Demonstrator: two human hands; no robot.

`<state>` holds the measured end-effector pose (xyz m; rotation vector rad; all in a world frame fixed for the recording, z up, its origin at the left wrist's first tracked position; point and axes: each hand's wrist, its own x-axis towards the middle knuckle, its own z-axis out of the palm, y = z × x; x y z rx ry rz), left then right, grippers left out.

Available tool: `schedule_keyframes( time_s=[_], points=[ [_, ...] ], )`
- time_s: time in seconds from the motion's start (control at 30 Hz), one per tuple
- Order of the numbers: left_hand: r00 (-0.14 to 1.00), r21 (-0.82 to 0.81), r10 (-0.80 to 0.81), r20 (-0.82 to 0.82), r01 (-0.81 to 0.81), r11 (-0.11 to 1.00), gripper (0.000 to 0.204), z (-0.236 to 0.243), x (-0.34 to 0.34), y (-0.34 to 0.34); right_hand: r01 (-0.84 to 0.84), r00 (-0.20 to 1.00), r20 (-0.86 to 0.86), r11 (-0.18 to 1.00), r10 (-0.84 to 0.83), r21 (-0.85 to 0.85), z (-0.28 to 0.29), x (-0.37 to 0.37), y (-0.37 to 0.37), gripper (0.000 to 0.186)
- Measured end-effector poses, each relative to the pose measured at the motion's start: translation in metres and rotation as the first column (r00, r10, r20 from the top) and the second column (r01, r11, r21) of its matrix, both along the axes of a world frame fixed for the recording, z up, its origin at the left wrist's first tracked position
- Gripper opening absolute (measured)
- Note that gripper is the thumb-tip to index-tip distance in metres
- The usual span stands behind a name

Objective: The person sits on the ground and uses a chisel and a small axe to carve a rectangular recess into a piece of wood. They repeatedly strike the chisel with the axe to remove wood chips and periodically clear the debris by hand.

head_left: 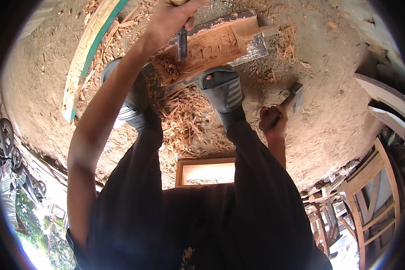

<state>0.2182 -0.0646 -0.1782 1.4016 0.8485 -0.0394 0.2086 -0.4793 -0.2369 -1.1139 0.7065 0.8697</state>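
Note:
My left hand [174, 18] is closed round the handle of a chisel, its dark flat blade [182, 45] pointing down over a hollowed wooden block [216, 45]; whether the tip touches the wood I cannot tell. The block has flaking pink and grey paint on its edges and loose chips in its hollow, and lies on the ground beyond my sandalled feet [220, 90]. At the right, my right hand [273, 119] grips the dark handle of a hammer, its metal head [297, 95] held out to the right of my foot, away from the block.
Wood shavings [186, 121] litter the dirt ground. A long curved plank [81, 67] with green paint lies at the left. Curved boards [380, 90] and wooden frames [373, 193] stand at the right. A wooden-framed piece [202, 164] is between my legs; bicycle wheels [6, 139] show far left.

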Motion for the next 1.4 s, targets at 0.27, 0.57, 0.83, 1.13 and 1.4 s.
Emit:
schedule_keyframes(
  time_s=[0.27, 0.57, 0.83, 1.13, 1.4],
  points=[
    [0.869, 0.564, -0.441, 0.224, 0.254, 0.786, 0.029, -0.026, -0.012, -0.027, 0.462, 0.887, -0.299, 0.703, -0.353, 0.540, 0.014, 0.033, 0.000, 0.021],
    [0.775, 0.699, -0.630, 0.047, 0.425, 0.575, 0.039, -0.038, -0.025, -0.090, 0.397, 0.903, -0.358, 0.779, -0.237, 0.485, 0.000, 0.040, -0.012, 0.029],
    [0.773, 0.761, -0.611, 0.172, 0.290, 0.581, 0.039, -0.060, 0.002, -0.095, 0.384, 0.893, -0.395, 0.824, -0.217, 0.416, 0.014, 0.048, -0.012, 0.027],
    [0.804, 0.639, -0.500, 0.321, 0.206, 0.742, 0.037, -0.039, 0.011, -0.101, 0.317, 0.907, -0.386, 0.880, -0.171, 0.355, 0.012, 0.046, -0.019, 0.030],
    [0.825, 0.563, -0.548, 0.139, 0.390, 0.729, 0.034, -0.033, 0.011, -0.095, 0.322, 0.905, -0.374, 0.901, -0.204, 0.290, 0.014, 0.045, -0.010, 0.031]
  ],
)
